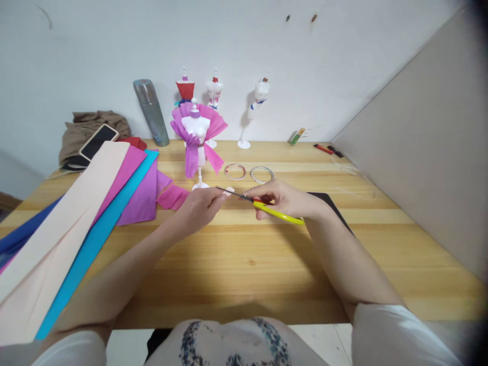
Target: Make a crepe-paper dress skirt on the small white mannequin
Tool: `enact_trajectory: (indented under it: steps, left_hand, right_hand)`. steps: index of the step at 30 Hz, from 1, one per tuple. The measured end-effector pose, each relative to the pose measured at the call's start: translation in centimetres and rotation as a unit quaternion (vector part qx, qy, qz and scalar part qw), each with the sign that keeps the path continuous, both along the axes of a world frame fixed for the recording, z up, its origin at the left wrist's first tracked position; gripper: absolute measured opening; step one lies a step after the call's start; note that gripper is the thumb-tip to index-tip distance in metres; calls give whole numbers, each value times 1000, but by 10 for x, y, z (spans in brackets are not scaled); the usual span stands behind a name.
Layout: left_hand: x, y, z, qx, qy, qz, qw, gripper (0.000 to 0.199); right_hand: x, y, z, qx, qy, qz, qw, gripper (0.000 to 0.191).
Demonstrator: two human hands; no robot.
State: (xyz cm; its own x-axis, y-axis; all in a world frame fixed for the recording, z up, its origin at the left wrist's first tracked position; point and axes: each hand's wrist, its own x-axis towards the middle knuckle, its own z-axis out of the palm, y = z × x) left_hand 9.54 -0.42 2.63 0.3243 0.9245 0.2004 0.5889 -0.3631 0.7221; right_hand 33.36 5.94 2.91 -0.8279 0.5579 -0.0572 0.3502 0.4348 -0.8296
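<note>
Over the middle of the table, my left hand [203, 207] pinches a small pale pink piece of paper [229, 191] between thumb and fingers. My right hand [276, 197] is wrapped round a pair of scissors [280, 212] with yellow and red handles. Their dark blades point left and lie across the pale piece, close to my left fingertips. Just behind my left hand stands a small white dress form [196, 129] with a purple and pink pleated paper collar and hanging strips.
Long strips of coloured crepe paper [102, 203] spread over the left side. Behind stand a grey thermos [151, 113], a phone [99, 142] on brown cloth, and three more dress forms [261, 91]. Two tape rings [263, 174] lie mid-table; a dark flat board [335, 211] is partly under my right arm.
</note>
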Motion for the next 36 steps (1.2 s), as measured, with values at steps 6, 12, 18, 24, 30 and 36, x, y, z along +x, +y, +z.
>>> enact_trajectory:
  steps: [6, 12, 18, 24, 30, 36]
  left_hand:
    - [0, -1, -2, -25, -31, 8, 999, 37]
    - [-1, 1, -4, -48, -30, 5, 998, 39]
    - [-3, 5, -12, -97, -43, -14, 994, 41]
    - [-1, 5, -13, -110, -54, -22, 992, 45]
    - [0, 4, -15, -128, -52, -23, 990, 44]
    - [-1, 3, -15, -129, -60, -27, 989, 45]
  right_hand:
    - [5, 5, -4, 23, -6, 8, 1000, 56]
    - [8, 3, 3, 25, -24, 9, 999, 60]
    - [12, 3, 10, 32, -40, 21, 998, 53]
    - [16, 2, 13, 19, -35, 29, 999, 50]
    - [17, 2, 15, -9, -46, 36, 998, 55]
    - [17, 3, 15, -6, -43, 42, 998, 49]
